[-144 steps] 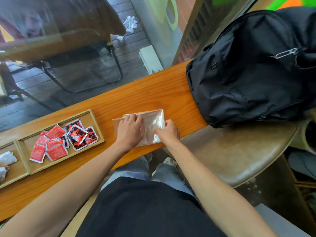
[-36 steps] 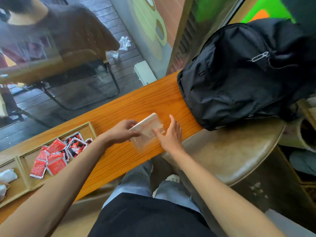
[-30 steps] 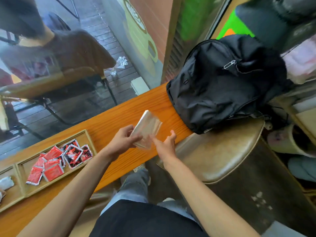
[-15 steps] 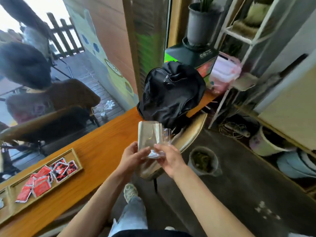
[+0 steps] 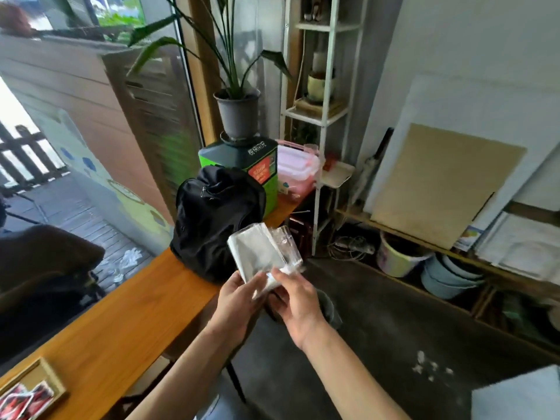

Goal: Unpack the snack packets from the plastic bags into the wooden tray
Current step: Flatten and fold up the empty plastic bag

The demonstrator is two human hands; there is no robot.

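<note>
A folded stack of clear plastic bags (image 5: 263,256) is held up in the air past the counter's edge. My left hand (image 5: 235,301) grips its lower left corner. My right hand (image 5: 295,298) pinches its lower right edge. The bags look flat, with no packets showing inside. The wooden tray (image 5: 50,378) lies at the bottom left on the wooden counter (image 5: 121,316), only its right end in view, with red snack packets (image 5: 22,401) inside it.
A black backpack (image 5: 213,219) sits on the counter behind the bags. Beyond it stand a green box with a potted plant (image 5: 239,116) and a pink lidded container (image 5: 295,168). A white shelf frame (image 5: 321,122), buckets (image 5: 397,259) and leaning boards fill the right side.
Both hands lifted the folded bags off the counter and carried them up and to the right. My view swung right, so the tray slid to the bottom left corner.
</note>
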